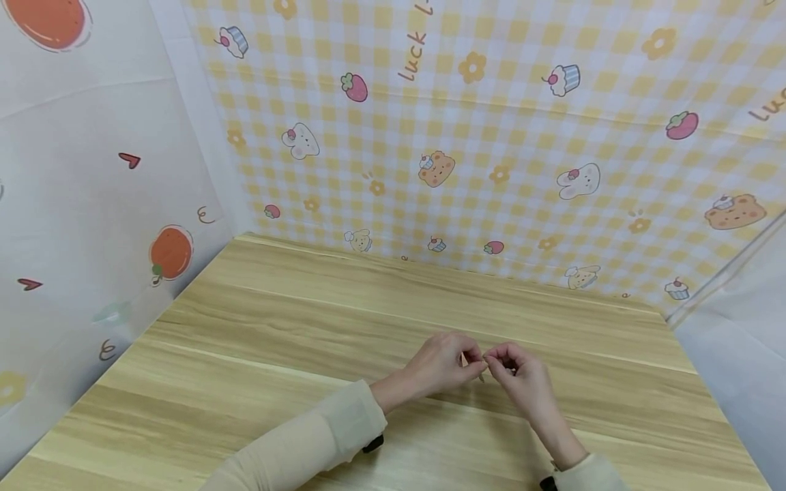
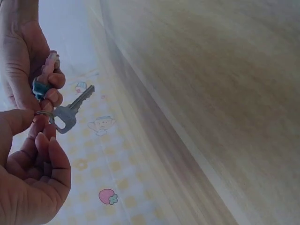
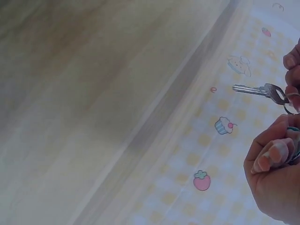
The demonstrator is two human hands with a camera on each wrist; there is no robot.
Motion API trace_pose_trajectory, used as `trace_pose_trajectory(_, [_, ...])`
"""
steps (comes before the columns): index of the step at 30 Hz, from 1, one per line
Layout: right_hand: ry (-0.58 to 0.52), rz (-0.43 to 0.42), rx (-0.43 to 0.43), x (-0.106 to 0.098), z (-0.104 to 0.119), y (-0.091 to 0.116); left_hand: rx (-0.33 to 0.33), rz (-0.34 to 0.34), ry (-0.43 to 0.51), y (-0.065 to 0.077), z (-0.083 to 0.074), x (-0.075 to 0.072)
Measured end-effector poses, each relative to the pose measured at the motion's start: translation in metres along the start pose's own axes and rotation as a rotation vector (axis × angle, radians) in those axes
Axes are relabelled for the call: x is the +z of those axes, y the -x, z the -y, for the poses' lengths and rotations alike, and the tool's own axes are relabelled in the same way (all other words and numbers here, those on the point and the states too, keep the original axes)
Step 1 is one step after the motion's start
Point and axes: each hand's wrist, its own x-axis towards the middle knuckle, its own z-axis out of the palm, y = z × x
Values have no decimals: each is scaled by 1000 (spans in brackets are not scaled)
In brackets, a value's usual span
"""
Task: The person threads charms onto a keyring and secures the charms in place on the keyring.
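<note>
Above the table, my left hand and right hand meet at the fingertips. A silver key hangs on a thin metal key ring, which my left thumb and fingers pinch in the left wrist view. My right hand holds a small pink-and-white charm with a teal end beside the ring. In the right wrist view the key points left, away from the fingers, and the charm lies in my curled right fingers. Fingers partly hide the ring and how the charm joins it.
The wood-grain table lies below the hands. A yellow checked cloth with cartoon prints stands behind it, and a white printed sheet hangs at the left. Black bands show below both sleeves.
</note>
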Motion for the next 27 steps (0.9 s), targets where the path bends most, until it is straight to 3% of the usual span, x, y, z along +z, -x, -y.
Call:
trace_pose_trajectory(3, [13, -8, -7, 1, 2, 0, -7, -11, 6, 0, 0, 0])
trace_pose_trajectory(11, [-48, 47, 161, -2, 0, 0, 53, -3, 25, 2, 0, -2])
trace_pose_trajectory(21, [14, -7, -4, 2, 1, 1, -9, 8, 9, 2, -3, -2])
trace_pose_trajectory(27, [-2, 5, 79, 0, 3, 0, 33, -11, 7, 2, -3, -3])
